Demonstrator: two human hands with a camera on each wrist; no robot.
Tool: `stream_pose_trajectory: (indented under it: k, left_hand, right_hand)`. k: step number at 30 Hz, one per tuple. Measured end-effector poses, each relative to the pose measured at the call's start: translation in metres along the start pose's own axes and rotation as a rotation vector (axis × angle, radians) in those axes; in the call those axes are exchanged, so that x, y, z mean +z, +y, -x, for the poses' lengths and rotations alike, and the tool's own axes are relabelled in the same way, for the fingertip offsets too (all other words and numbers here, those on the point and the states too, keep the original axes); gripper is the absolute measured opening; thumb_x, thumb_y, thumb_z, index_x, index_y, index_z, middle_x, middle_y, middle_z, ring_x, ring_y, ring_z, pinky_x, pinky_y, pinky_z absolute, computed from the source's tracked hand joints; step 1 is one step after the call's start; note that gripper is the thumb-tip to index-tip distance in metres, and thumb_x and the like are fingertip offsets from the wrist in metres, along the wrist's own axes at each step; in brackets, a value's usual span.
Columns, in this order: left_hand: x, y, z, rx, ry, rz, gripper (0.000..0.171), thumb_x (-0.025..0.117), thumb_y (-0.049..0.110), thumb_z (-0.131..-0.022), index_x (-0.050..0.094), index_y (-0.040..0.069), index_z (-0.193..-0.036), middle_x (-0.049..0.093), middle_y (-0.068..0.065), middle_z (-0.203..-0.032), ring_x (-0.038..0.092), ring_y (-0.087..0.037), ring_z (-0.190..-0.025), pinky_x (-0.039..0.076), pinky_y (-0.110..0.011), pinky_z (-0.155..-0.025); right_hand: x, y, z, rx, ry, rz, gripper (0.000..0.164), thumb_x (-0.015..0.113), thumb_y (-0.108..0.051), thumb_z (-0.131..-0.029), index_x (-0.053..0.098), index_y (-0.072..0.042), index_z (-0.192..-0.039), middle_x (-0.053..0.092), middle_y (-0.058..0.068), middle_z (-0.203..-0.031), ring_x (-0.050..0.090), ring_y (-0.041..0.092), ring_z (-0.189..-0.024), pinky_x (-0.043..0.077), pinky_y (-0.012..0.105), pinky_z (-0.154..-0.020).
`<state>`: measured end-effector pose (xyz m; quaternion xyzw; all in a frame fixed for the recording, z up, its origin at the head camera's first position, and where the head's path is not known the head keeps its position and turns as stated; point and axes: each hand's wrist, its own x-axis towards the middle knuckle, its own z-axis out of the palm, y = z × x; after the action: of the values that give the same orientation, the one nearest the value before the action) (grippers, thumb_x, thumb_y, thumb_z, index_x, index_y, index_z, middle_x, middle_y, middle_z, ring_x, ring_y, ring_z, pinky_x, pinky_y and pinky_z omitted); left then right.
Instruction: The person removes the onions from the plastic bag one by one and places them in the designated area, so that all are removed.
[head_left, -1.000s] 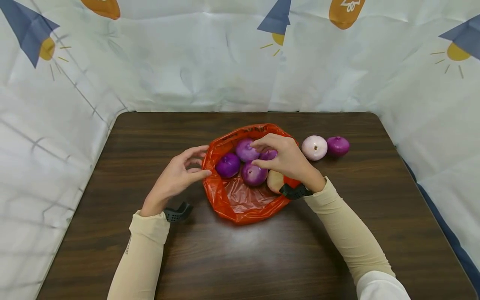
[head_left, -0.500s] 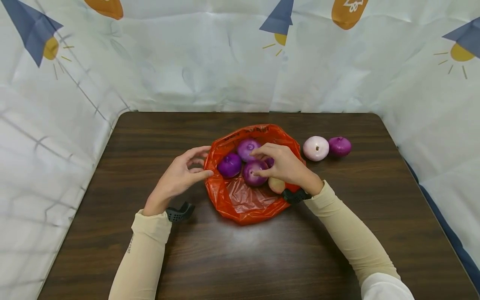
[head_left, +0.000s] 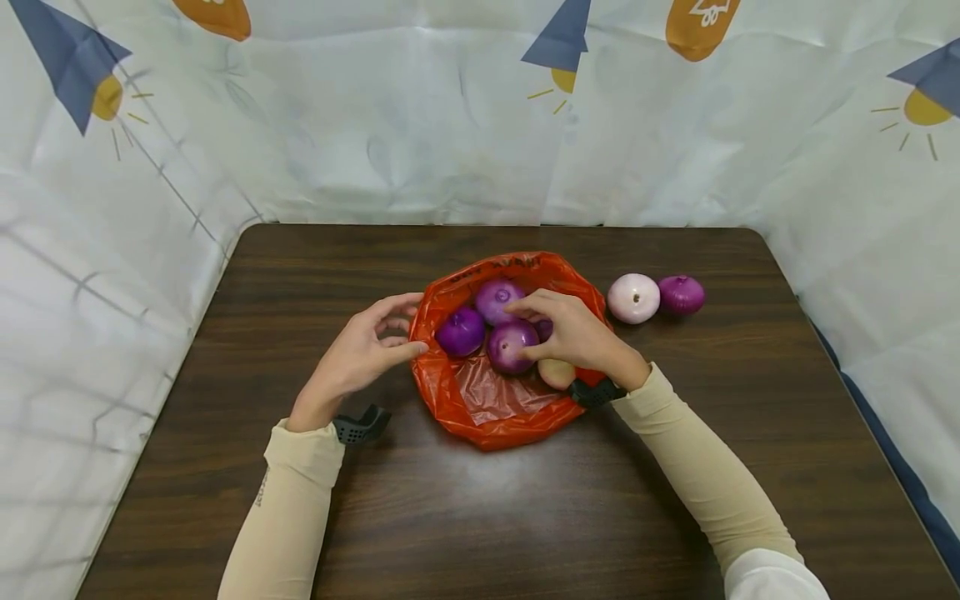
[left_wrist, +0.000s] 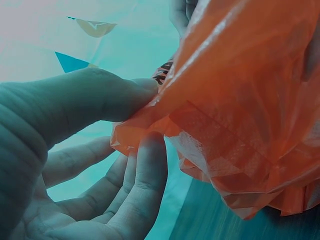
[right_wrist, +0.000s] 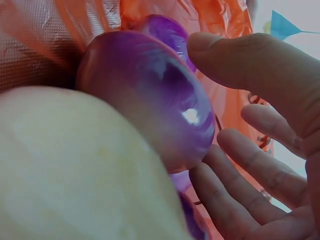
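A red plastic bag [head_left: 480, 429] lies wide-mouthed on the table, with several purple onions inside. At the bag's left rim is my left hand [head_left: 360, 346]; the left wrist view shows its thumb and forefinger pinching the plastic [left_wrist: 240, 115]. My right hand [head_left: 573, 333] is over the bag's right side, thumb and fingers spread apart. Its thumb overlaps the edge of the front purple onion [head_left: 510, 347]. In the right wrist view, fingertips meet the side of a purple onion [right_wrist: 150, 100]. A pale onion [right_wrist: 75, 165] sits close to the camera. Another purple onion is mostly hidden under this hand.
A white onion [head_left: 633, 298] and a purple onion [head_left: 681, 295] sit side by side right of the bag. The dark wooden table [head_left: 480, 533] ends at a printed white curtain [head_left: 420, 142] at the back and sides.
My right hand has come down lower among the onions, then shifted slightly right. The left hand keeps its place at the rim. The whole head view has drifted a little.
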<state>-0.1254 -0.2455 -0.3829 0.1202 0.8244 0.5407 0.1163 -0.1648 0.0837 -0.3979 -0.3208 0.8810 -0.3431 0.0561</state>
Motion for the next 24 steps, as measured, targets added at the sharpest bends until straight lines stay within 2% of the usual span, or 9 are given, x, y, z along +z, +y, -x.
stream_pose_trajectory:
  k: [9, 16, 20, 24]
  left_hand:
    - [0.0007, -0.0018, -0.0003, 0.010, -0.005, 0.018, 0.067, 0.078, 0.012, -0.093, 0.049, 0.013, -0.153, 0.057, -0.014, -0.139, 0.059, -0.022, -0.113, 0.057, -0.015, -0.083]
    - [0.0019, -0.0020, 0.0021, -0.008, -0.012, 0.004, 0.068, 0.078, 0.014, -0.093, 0.047, 0.012, -0.154, 0.056, -0.016, -0.139, 0.059, -0.028, -0.116, 0.056, -0.014, -0.083]
    - [0.0013, -0.0014, 0.0019, -0.011, -0.004, 0.005, 0.068, 0.078, 0.013, -0.093, 0.048, 0.012, -0.153, 0.056, -0.016, -0.139, 0.059, -0.029, -0.116, 0.056, -0.014, -0.083]
    - [0.0009, -0.0016, 0.0007, -0.001, 0.000, 0.006, 0.067, 0.078, 0.012, -0.093, 0.048, 0.012, -0.153, 0.056, -0.015, -0.138, 0.059, -0.028, -0.115, 0.056, -0.014, -0.084]
  right_hand:
    - [0.0012, 0.0067, 0.0007, 0.004, -0.020, -0.028, 0.060, 0.093, -0.018, -0.076, 0.069, -0.010, -0.131, 0.070, 0.009, -0.126, 0.072, 0.024, -0.111, 0.060, 0.042, -0.097]
    - [0.0034, 0.0097, 0.0003, -0.002, -0.078, -0.023, 0.065, 0.096, -0.026, -0.072, 0.070, -0.010, -0.130, 0.072, 0.006, -0.120, 0.072, 0.021, -0.106, 0.061, 0.040, -0.094]
    - [0.0048, 0.0094, -0.0008, -0.027, -0.115, -0.019, 0.069, 0.096, -0.028, -0.071, 0.069, -0.008, -0.131, 0.074, 0.007, -0.123, 0.073, 0.022, -0.108, 0.061, 0.040, -0.095]
    - [0.0052, 0.0090, -0.0014, -0.032, -0.139, 0.007, 0.071, 0.097, -0.032, -0.070, 0.069, -0.012, -0.132, 0.074, 0.005, -0.128, 0.071, 0.021, -0.113, 0.059, 0.041, -0.097]
